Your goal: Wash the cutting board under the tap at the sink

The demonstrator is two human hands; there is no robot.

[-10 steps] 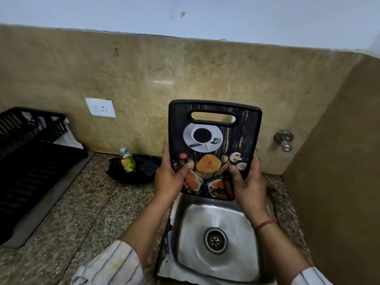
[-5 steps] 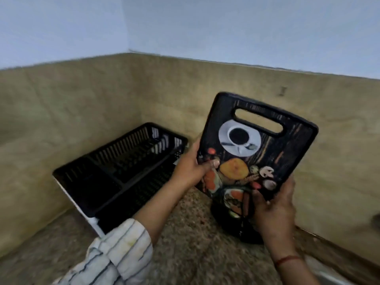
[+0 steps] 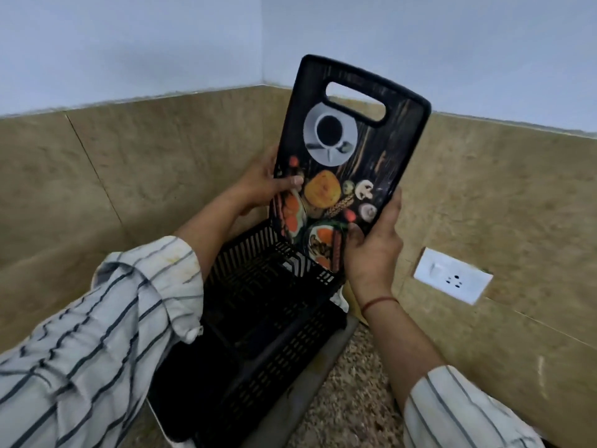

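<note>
The cutting board [image 3: 371, 101] is black with a printed coffee cup and food pictures and a handle slot at its top. I hold it upright, slightly tilted, above the black dish rack [image 3: 268, 321]. My left hand [image 3: 261, 182] grips its left edge with the thumb on the front. On the lower right edge, my right hand [image 3: 374, 244] grips the board, thumb on the printed face. The board's bottom edge is just over the rack's far rim. Sink and tap are out of view.
The dish rack stands in the corner of a speckled granite counter [image 3: 349, 396]. Beige stone backsplash [image 3: 484, 205] runs along both walls. A white wall socket [image 3: 452, 274] sits on the right wall beside my right hand.
My view and both hands swung left, away from the sink. The board travelled with them and now hangs over the dish rack in the corner, lower end close to the rack.
</note>
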